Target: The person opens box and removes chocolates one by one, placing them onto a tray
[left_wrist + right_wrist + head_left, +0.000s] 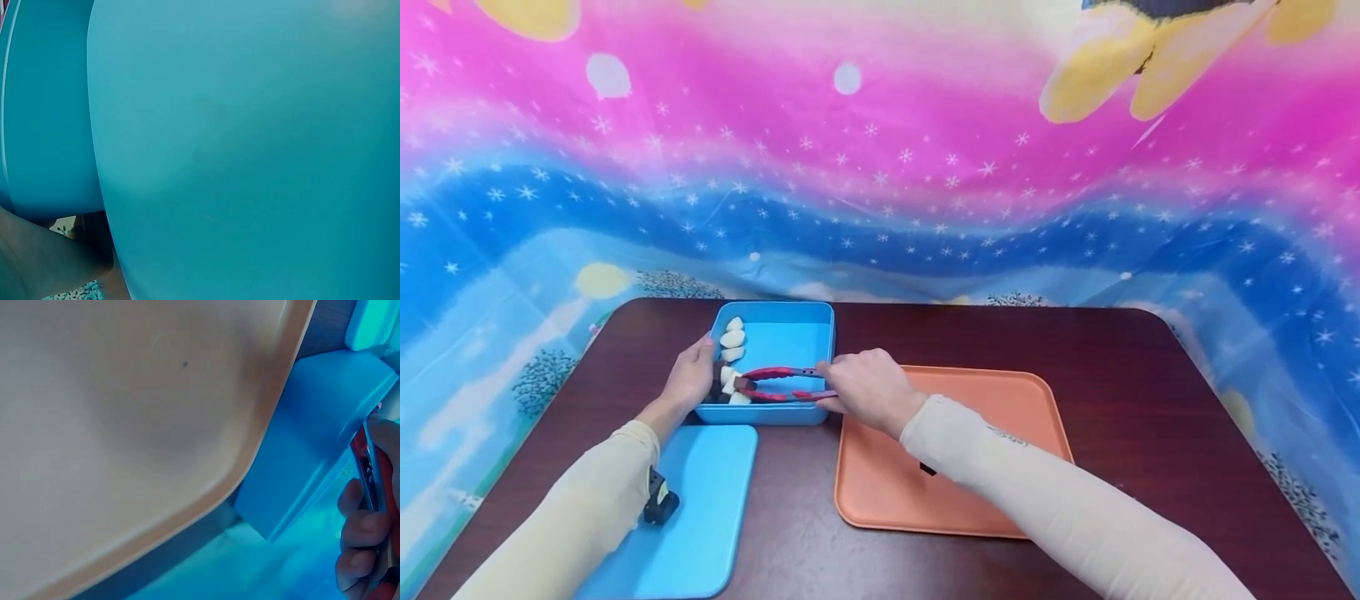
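Note:
My right hand (868, 387) grips red-and-metal tongs (786, 372) over the blue box (827, 350). In the right wrist view its fingers (365, 528) curl round the handles. At the left side of the box, the tips of the tongs are around a small brown piece (743, 383). Several white rounded pieces (733, 339) line the left part of the box, with dark brown pieces partly hidden near them. My left hand (688, 379) holds the box's left wall; in the left wrist view it shows at the lower left, against the blue side.
A light-blue lid (711, 500) lies in front of the box, under my left forearm. An orange tray (880, 500) stands to the right, partly beneath my right arm. The dark wooden table (805, 533) ends at a patterned cloth (925, 167) behind.

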Action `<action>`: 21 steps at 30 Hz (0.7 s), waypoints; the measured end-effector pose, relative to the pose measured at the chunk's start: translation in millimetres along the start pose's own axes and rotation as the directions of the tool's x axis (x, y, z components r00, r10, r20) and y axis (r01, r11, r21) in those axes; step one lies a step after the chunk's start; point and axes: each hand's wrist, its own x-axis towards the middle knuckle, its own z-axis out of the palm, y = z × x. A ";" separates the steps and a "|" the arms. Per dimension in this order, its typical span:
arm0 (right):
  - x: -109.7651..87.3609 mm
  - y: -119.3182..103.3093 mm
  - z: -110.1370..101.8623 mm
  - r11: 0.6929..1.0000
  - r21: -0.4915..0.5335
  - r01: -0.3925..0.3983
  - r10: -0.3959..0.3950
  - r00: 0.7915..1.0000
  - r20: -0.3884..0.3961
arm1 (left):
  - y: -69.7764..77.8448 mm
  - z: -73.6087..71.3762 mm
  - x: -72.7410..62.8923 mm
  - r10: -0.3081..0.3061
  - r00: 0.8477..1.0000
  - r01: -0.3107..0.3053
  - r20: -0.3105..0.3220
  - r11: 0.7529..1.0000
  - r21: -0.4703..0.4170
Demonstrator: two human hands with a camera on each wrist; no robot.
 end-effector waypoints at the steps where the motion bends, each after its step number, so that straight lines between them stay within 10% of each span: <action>1: -1.1 0.5 0.7 1.000 0.011 -0.014 0.014 1.000 0.001 | -0.1 0.1 -0.4 -0.002 1.000 0.002 0.002 1.000 -0.005; 21: -29.7 19.3 -8.1 0.974 0.178 -0.141 0.152 0.987 -0.050 | 0.9 -0.1 -3.3 -0.001 1.000 0.001 0.013 1.000 -0.016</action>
